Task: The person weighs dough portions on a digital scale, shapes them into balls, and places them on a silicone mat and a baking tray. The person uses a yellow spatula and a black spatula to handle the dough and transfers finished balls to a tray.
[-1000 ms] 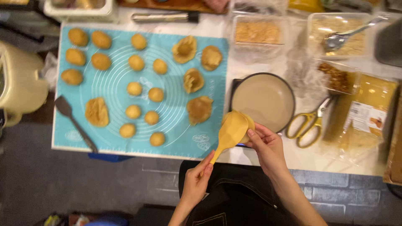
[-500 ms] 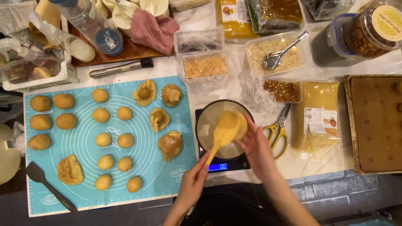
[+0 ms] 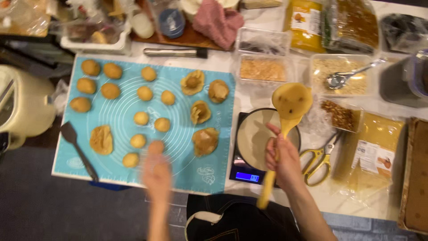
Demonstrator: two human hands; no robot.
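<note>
- Wooden spoon [image 3: 290,107] stands gripped in the right hand [image 3: 281,158], whose fingers [image 3: 273,147] wrap round the middle of its handle; the yellow, dough-smeared bowl of the spoon rises beyond the fingertips, and the handle's end sticks out below the wrist.
- Under those fingers sits a round cream bowl [image 3: 254,136] on a black kitchen scale [image 3: 245,172] with a lit blue display.
- Yellow-handled scissors [image 3: 318,163] lie just beside the right hand, on its outer side.
- Left hand [image 3: 157,172] is blurred over the near edge of the blue baking mat [image 3: 116,120]; whether its fingers are spread or curled I cannot tell, and nothing shows in its grasp.
- Just beyond its fingertips lie small dough balls [image 3: 138,141]; a flattened dough piece with filling [image 3: 205,142] lies between the two hands.
- Black spatula [image 3: 78,149] rests at the mat's far left edge, well apart from both hands.
</note>
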